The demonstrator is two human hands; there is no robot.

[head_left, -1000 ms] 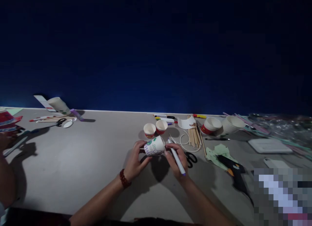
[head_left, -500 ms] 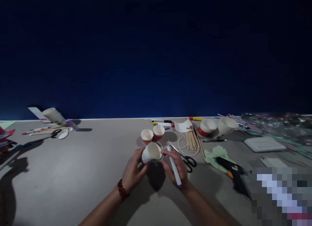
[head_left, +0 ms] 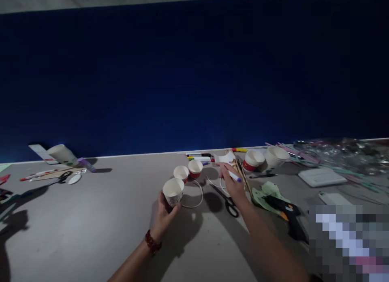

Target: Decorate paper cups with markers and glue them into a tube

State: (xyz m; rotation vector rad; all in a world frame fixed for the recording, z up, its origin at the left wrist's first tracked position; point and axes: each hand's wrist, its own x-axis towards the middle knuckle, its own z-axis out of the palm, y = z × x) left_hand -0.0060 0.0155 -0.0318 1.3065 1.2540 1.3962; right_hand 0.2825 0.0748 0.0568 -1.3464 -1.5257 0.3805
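My left hand [head_left: 162,217] is closed around a small white paper cup [head_left: 173,191] with drawn marks on its side, held upright over the grey table [head_left: 91,221]. My right hand [head_left: 232,180] reaches to the far right of it and grips a white marker with a purple cap [head_left: 234,176], close to a bundle of wooden sticks [head_left: 241,170] and a row of markers [head_left: 199,156]. Two small red-and-white cups [head_left: 188,170] stand just beyond the held cup. A thin white ring [head_left: 194,195] lies beside it.
Black scissors [head_left: 227,199], green paper scraps [head_left: 267,193] and a black glue gun [head_left: 288,217] lie at the right. Two larger cups [head_left: 264,157] and a white tray [head_left: 320,176] sit farther right. A tipped cup [head_left: 63,154], scissors and pens lie at the far left.
My left hand turned the cup from lying sideways to mouth-up and shifted it left. My right hand left the cup and reached away to the far right with the marker.
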